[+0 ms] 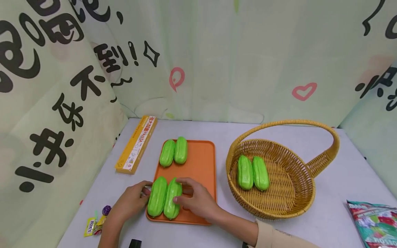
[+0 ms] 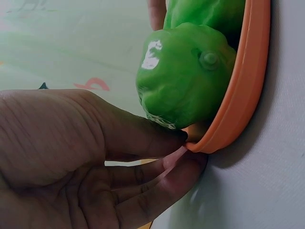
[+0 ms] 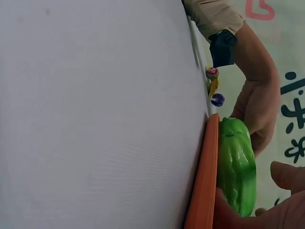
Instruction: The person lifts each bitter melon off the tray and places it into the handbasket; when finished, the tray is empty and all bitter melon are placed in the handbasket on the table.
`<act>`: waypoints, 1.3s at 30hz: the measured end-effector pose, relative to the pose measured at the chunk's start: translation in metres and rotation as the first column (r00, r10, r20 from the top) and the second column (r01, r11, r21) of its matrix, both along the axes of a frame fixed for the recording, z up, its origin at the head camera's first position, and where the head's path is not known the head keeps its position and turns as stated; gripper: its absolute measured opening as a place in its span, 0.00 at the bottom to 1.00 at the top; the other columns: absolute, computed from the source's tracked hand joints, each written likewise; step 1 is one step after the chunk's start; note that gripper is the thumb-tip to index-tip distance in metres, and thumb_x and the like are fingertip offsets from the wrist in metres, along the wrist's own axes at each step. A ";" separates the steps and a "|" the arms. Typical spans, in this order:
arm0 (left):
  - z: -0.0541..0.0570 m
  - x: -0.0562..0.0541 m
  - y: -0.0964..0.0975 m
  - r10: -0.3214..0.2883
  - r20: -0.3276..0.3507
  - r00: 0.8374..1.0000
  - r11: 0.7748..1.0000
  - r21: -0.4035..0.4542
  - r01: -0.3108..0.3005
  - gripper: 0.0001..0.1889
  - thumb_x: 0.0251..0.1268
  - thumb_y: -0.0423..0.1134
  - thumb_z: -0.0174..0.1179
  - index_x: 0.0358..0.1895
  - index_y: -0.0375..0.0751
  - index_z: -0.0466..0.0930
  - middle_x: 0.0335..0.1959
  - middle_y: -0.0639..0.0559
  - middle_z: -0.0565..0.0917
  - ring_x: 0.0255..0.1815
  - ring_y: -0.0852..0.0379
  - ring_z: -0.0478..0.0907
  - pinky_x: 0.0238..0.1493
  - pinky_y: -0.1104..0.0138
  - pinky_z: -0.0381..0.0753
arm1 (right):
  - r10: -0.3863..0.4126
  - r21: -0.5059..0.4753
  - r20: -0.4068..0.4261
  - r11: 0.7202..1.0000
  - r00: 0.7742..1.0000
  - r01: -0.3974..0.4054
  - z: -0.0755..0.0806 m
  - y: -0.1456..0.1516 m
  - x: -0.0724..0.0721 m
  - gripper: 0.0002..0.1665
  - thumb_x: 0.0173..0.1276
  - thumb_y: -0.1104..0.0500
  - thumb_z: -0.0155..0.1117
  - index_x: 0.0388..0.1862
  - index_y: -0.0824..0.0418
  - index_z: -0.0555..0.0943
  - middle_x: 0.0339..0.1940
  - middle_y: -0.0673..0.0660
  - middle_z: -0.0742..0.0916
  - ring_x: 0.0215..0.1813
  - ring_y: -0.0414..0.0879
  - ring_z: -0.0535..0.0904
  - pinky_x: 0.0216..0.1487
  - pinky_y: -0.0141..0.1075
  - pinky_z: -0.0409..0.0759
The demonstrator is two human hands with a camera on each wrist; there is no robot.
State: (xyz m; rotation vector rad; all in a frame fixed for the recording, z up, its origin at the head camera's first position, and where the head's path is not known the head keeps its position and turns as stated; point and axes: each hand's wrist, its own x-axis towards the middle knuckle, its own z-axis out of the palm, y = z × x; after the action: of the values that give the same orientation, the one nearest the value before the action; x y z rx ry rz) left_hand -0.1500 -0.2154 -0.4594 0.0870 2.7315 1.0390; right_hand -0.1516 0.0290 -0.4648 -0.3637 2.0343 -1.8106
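On the orange tray (image 1: 198,162) lie two pairs of glossy green cucumbers, a far pair (image 1: 181,150) and a near pair (image 1: 157,196). My left hand (image 1: 131,199) is at the tray's left edge. In the left wrist view its thumb and fingers (image 2: 143,138) pinch the tray rim (image 2: 228,114), just beside a cucumber (image 2: 186,76). My right hand (image 1: 196,198) reaches over the tray to the near right cucumber (image 1: 172,199). Its fingers are spread beside that cucumber, and in the right wrist view the thumb (image 3: 283,174) stands apart from the cucumber (image 3: 236,167).
Right of the tray stands a wicker basket (image 1: 288,182) with a tall handle and two more cucumbers (image 1: 252,174) inside. A yellow pasta box (image 1: 136,144) lies at back left. Wrapped candies (image 1: 96,224) are at front left, a colourful bag (image 1: 375,224) at far right. Printed cloth walls enclose the table.
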 end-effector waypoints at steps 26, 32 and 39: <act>0.000 0.001 0.001 -0.007 0.014 1.000 1.000 -0.019 0.007 0.20 0.61 0.25 0.56 0.58 0.32 0.77 0.34 0.49 0.80 0.33 0.57 0.74 0.37 0.59 0.76 | -0.017 -0.032 0.007 0.999 1.000 0.017 -0.002 -0.005 -0.002 0.29 0.60 0.66 0.72 0.62 0.57 0.79 0.50 0.57 0.85 0.51 0.50 0.82 0.41 0.38 0.83; 0.001 0.000 0.002 -0.004 0.020 1.000 1.000 -0.025 0.004 0.20 0.60 0.25 0.58 0.58 0.32 0.77 0.35 0.49 0.80 0.34 0.57 0.75 0.38 0.58 0.76 | -0.014 -0.014 -0.011 1.000 1.000 0.013 -0.001 -0.002 -0.001 0.29 0.60 0.64 0.72 0.62 0.57 0.79 0.49 0.56 0.85 0.48 0.48 0.84 0.41 0.38 0.82; 0.000 0.000 0.001 -0.001 0.017 1.000 1.000 -0.026 0.001 0.21 0.59 0.24 0.59 0.58 0.32 0.77 0.34 0.53 0.80 0.34 0.57 0.76 0.38 0.58 0.77 | -0.017 -0.005 0.001 1.000 1.000 0.017 -0.001 0.001 -0.002 0.28 0.60 0.63 0.73 0.61 0.54 0.80 0.49 0.55 0.86 0.50 0.48 0.84 0.41 0.37 0.82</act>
State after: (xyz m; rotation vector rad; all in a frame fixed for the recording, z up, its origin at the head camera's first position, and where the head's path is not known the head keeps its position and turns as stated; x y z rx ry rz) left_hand -0.1503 -0.2141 -0.4590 0.0748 2.7289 0.9993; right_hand -0.1534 0.0303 -0.4662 -0.3486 2.0388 -1.8253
